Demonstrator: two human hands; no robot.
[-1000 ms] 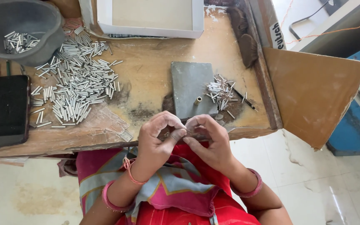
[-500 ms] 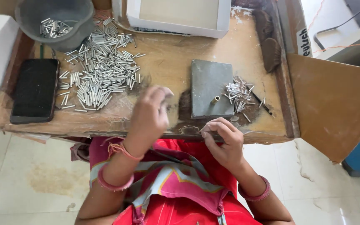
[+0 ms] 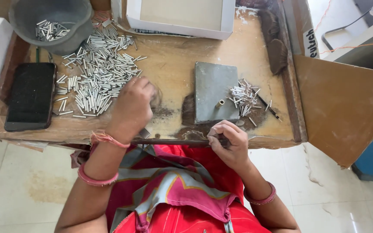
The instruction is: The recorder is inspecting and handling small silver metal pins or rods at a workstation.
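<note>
Left hand hovered loosely curled over tube pile at 10 o'clock, right hand pinched, possibly on one tube, at table edge; sweep risked scattering tubes.

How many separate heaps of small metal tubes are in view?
3: a big heap on the bench near the left hand, a few in the grey bowl, a small heap beside the grey block.

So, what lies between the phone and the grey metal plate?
In the head view, the big pile of small metal tubes and the left hand lie between the phone and plate.
</note>
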